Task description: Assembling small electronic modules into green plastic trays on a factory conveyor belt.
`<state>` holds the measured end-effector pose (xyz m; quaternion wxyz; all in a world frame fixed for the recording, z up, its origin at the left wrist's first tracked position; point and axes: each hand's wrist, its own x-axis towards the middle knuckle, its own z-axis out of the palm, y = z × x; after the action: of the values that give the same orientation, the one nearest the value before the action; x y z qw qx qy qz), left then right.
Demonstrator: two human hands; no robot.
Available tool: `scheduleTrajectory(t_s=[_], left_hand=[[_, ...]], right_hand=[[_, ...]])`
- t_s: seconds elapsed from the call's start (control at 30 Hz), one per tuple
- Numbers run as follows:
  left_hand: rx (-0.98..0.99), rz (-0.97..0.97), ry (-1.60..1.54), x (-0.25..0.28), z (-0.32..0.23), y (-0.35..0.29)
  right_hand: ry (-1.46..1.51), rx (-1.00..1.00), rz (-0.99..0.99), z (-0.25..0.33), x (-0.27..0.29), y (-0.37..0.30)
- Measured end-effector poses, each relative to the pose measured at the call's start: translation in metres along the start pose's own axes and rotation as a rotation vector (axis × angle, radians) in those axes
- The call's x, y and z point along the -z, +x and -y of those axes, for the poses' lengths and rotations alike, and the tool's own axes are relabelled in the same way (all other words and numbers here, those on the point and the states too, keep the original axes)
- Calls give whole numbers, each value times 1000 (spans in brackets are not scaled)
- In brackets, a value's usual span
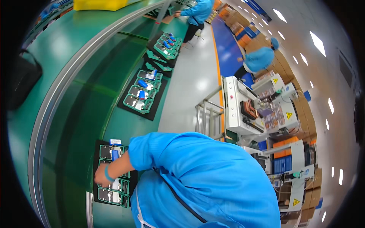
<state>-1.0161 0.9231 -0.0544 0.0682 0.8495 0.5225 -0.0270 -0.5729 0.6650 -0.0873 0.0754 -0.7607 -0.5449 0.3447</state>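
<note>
My right arm, in a blue sleeve with a teal wristband (109,173), reaches left across a black tray (96,152) on the green bench. My right hand (102,175) bends down over several green-framed fixtures (110,196) holding dark and silver parts. Its fingers look curled in, and whatever they grip is hidden. Close above the hand, a blue block (115,155) lies on a fixture. A blue-and-white piece (115,142) sits at the tray's far edge. My left hand does not show.
Farther along the bench lie another fixture tray (152,114) and stacked trays (165,47). A metal rail (57,79) curves past on the left. White machines (237,110) stand to the right. Two people in blue, one at the bench (199,13), one across the aisle (260,59), work beyond.
</note>
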Motion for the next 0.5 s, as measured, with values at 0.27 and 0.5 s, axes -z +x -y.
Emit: scheduleTrajectory(t_s=[0.27, 0.5], left_hand=[[-806, 371, -457, -29, -172, -7], [-582, 558, -585, -13, -291, -64]], right_hand=[[244, 703, -467, 79, -8, -29], [768, 461, -184, 30, -54, -52]])
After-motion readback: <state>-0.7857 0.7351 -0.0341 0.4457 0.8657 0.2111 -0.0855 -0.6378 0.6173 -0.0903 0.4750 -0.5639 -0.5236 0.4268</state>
